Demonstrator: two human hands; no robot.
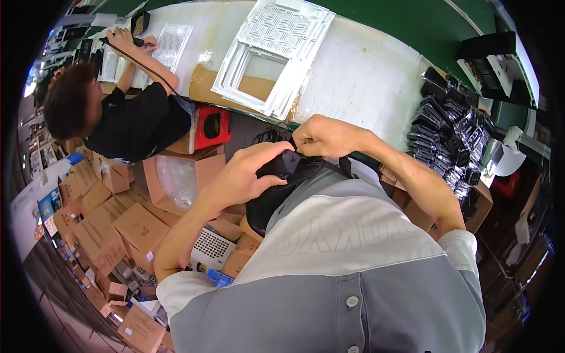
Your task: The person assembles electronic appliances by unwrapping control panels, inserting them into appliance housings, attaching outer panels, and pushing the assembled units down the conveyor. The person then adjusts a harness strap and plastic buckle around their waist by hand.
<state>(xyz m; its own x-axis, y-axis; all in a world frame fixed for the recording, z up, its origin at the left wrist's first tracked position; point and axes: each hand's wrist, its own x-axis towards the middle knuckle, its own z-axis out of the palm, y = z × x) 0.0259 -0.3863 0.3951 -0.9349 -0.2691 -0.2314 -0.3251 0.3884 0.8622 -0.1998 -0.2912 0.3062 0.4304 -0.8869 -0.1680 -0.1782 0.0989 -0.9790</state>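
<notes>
In front of my waist is a black bag (303, 170) with a mesh-like side and what looks like a strap; its mouth gapes between my hands and shows a dark grey inside. My left hand (250, 167) is curved around the left side of the mouth, fingers at the far edge and thumb at the near one. Curled into a pinch, my right hand (322, 138) grips the far edge of the bag close to my left fingertips. Whatever may lie deeper inside is too dark to make out.
A white plastic frame (273, 56) lies on the white worktable (359, 70) ahead. Black wrapped parts (447, 129) are heaped at right. At left, a person in black (138, 123) works near a red stool (213, 126). Cardboard boxes (138, 229) crowd the floor.
</notes>
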